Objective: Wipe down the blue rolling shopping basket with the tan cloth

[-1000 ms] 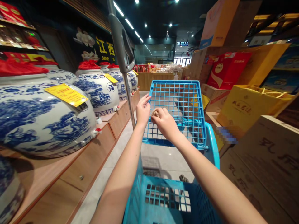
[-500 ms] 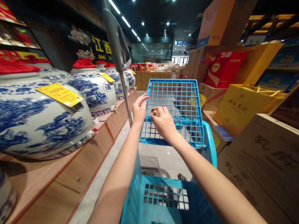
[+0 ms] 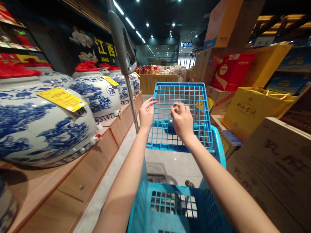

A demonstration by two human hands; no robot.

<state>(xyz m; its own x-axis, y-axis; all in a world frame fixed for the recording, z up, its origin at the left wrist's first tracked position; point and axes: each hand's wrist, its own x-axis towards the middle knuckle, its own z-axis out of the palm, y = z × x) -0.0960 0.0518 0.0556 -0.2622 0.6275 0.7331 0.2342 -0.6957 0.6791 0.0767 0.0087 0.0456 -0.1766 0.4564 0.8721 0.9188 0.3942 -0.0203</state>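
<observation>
A blue plastic grid panel [image 3: 179, 84] stands tilted up at the front of a blue shopping basket cart [image 3: 167, 223]. At the panel's left edge is my left hand [image 3: 146, 113], its fingers bent over the rim and holding it. My right hand [image 3: 183, 123] is closed on a small crumpled light-brown cloth [image 3: 177, 109], most of it hidden by the fingers. That hand is in front of the middle of the grid, and the cloth seems to touch the bars. Through the openings I see the pale floor.
Left, large blue-and-white porcelain jars [image 3: 48, 126] with red covers line a wooden cabinet [image 3: 80, 184]. A grey handle on a metal pole [image 3: 123, 48] rises beside the grid. On the right are stacked cardboard boxes [image 3: 274, 161] and a yellow gift bag [image 3: 252, 110]. A display counter [image 3: 155, 81] stands ahead.
My right hand has moved right across the grid with the cloth, from near the left edge to the middle. My left hand stays at the left rim, nearly still.
</observation>
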